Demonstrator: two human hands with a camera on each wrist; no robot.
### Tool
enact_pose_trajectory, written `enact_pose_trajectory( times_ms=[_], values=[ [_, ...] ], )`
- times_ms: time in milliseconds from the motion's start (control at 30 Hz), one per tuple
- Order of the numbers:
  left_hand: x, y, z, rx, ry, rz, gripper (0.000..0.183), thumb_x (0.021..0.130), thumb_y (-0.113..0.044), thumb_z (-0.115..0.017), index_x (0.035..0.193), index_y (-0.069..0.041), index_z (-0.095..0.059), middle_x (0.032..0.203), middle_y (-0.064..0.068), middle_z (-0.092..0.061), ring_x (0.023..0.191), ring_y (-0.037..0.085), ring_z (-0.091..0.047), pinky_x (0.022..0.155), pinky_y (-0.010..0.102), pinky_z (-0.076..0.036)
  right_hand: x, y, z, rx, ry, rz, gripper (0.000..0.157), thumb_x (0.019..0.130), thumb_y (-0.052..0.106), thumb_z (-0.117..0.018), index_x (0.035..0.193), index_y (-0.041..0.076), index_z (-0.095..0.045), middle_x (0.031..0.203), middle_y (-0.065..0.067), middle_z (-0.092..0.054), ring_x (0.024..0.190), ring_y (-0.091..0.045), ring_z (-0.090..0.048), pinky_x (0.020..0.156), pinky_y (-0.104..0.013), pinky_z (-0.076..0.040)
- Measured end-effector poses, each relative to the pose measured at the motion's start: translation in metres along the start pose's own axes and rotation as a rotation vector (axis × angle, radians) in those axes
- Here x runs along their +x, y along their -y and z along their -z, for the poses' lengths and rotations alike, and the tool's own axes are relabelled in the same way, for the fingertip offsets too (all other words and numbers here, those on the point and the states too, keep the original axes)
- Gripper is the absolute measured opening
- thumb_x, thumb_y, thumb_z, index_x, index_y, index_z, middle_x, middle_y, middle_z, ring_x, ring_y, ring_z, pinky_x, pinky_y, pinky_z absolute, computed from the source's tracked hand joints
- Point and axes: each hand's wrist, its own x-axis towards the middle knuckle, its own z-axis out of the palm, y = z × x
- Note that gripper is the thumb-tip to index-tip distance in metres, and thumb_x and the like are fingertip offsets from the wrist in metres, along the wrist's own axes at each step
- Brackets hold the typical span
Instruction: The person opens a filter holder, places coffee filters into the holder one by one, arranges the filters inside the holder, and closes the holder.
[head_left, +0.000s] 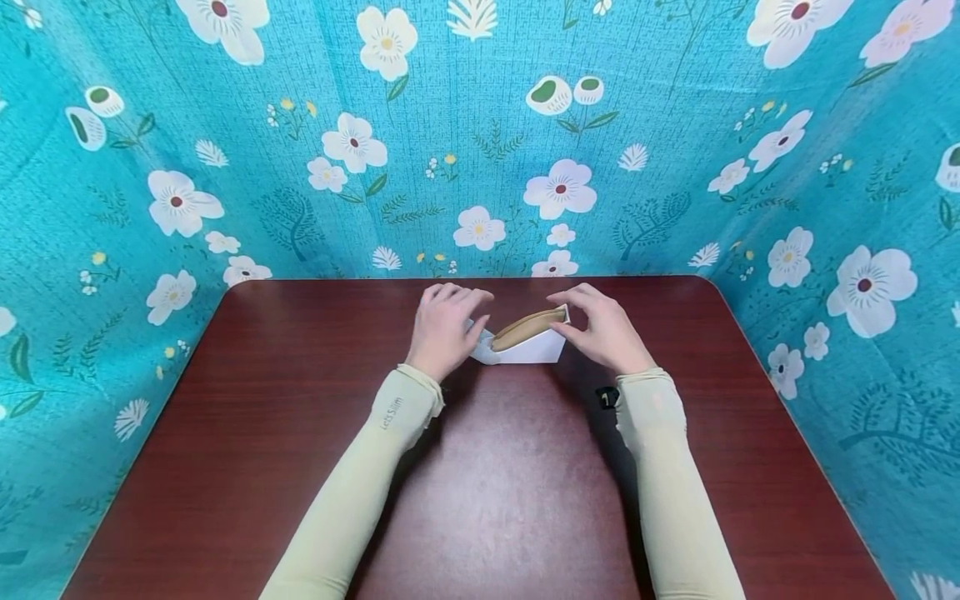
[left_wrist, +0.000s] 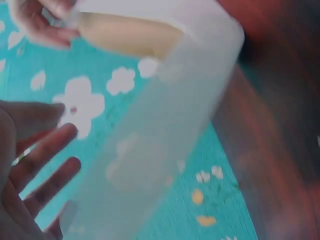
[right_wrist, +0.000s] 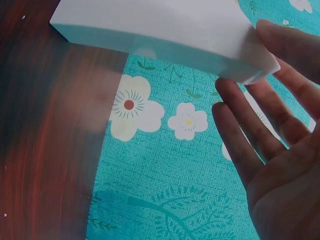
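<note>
A long white box (head_left: 534,348) with a tan inside (head_left: 528,327) stands near the far edge of the table, its upper edge sloping up to the right. From its left end a pale, see-through strip (left_wrist: 145,145) slants off towards my left hand. My right hand (head_left: 606,331) holds the raised right end between thumb and fingers; in the right wrist view the thumb lies along the corner of the box. My left hand (head_left: 444,329) is beside the left end, thumb and fingers apart. Its fingers (left_wrist: 52,155) look loosely bent in the left wrist view, which is blurred.
The dark red-brown table (head_left: 262,433) has rounded far corners. A turquoise flowered cloth (head_left: 420,150) hangs behind it and along both sides. Next to the right sleeve (head_left: 651,412) a small black object (head_left: 607,397) shows.
</note>
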Motion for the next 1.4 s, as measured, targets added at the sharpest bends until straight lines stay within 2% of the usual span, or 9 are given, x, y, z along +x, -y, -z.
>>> enact_pose_trajectory(
  times_ms=[133,233,367,467,567,700,867,1033,1400],
  values=[
    [-0.006,0.023,0.010,-0.096,0.008,0.038,0.040,0.091,-0.029,-0.079,0.129,-0.019,-0.069,0.125,0.001,-0.073,0.118,0.026,-0.063,0.104,0.049,-0.045,-0.001,-0.003,0.002,0.013,0.005,-0.017,0.043,0.091,0.019,-0.081,0.132,0.014,-0.069,0.121,-0.008,-0.069,0.103,-0.028,-0.061,0.089,-0.051,-0.053],
    [-0.013,0.038,0.014,-0.166,0.064,0.081,0.055,0.087,-0.031,-0.084,0.137,-0.019,-0.064,0.133,0.003,-0.068,0.120,0.028,-0.060,0.101,0.050,-0.048,-0.001,-0.004,0.003,0.010,0.016,-0.028,0.043,0.092,0.020,-0.080,0.133,0.013,-0.069,0.121,-0.008,-0.069,0.104,-0.028,-0.061,0.090,-0.051,-0.053],
    [-0.023,0.054,0.013,-0.281,0.145,0.158,0.067,0.085,-0.028,-0.087,0.144,-0.020,-0.058,0.138,0.004,-0.063,0.118,0.024,-0.061,0.099,0.046,-0.052,-0.002,-0.005,0.004,0.017,0.020,-0.035,0.044,0.091,0.017,-0.081,0.132,0.011,-0.069,0.123,-0.010,-0.070,0.103,-0.028,-0.065,0.093,-0.050,-0.055],
    [-0.029,0.061,0.009,-0.393,0.172,0.234,0.069,0.086,-0.026,-0.087,0.146,-0.018,-0.055,0.138,0.005,-0.063,0.114,0.023,-0.062,0.096,0.043,-0.055,-0.002,-0.004,0.004,0.041,0.014,-0.039,0.044,0.090,0.014,-0.082,0.132,0.009,-0.069,0.123,-0.011,-0.070,0.102,-0.027,-0.068,0.093,-0.049,-0.057],
    [-0.032,0.065,0.006,-0.484,0.180,0.297,0.070,0.086,-0.024,-0.087,0.147,-0.018,-0.053,0.134,0.006,-0.064,0.107,0.025,-0.063,0.089,0.042,-0.056,-0.002,-0.005,0.003,0.068,0.006,-0.044,0.044,0.089,0.013,-0.082,0.131,0.008,-0.070,0.122,-0.011,-0.071,0.101,-0.027,-0.070,0.093,-0.048,-0.058],
    [-0.034,0.068,0.003,-0.552,0.186,0.331,0.068,0.085,-0.022,-0.087,0.145,-0.017,-0.055,0.128,0.008,-0.066,0.100,0.027,-0.067,0.083,0.041,-0.058,-0.002,-0.006,0.001,0.104,-0.016,-0.056,0.044,0.087,0.013,-0.084,0.129,0.008,-0.071,0.120,-0.011,-0.073,0.101,-0.027,-0.071,0.093,-0.047,-0.059],
    [-0.035,0.070,-0.001,-0.624,0.192,0.363,0.062,0.084,-0.018,-0.088,0.138,-0.013,-0.058,0.124,0.010,-0.068,0.096,0.027,-0.071,0.085,0.041,-0.060,-0.003,-0.007,0.000,0.141,-0.044,-0.051,0.043,0.086,0.011,-0.085,0.126,0.006,-0.072,0.118,-0.013,-0.074,0.100,-0.029,-0.073,0.092,-0.048,-0.060],
    [-0.036,0.071,-0.005,-0.680,0.220,0.399,0.058,0.085,-0.016,-0.087,0.135,-0.013,-0.057,0.123,0.011,-0.069,0.098,0.026,-0.073,0.088,0.042,-0.061,-0.002,-0.008,0.001,0.132,-0.039,-0.055,0.043,0.086,0.012,-0.085,0.126,0.005,-0.072,0.119,-0.014,-0.074,0.103,-0.030,-0.072,0.094,-0.049,-0.059],
    [-0.038,0.070,-0.011,-0.735,0.251,0.422,0.058,0.087,-0.016,-0.085,0.135,-0.012,-0.053,0.125,0.012,-0.069,0.102,0.028,-0.075,0.092,0.045,-0.060,-0.004,-0.009,0.000,0.126,-0.025,-0.072,0.044,0.087,0.014,-0.085,0.128,0.007,-0.072,0.123,-0.013,-0.073,0.108,-0.030,-0.072,0.094,-0.049,-0.059]
  ],
)
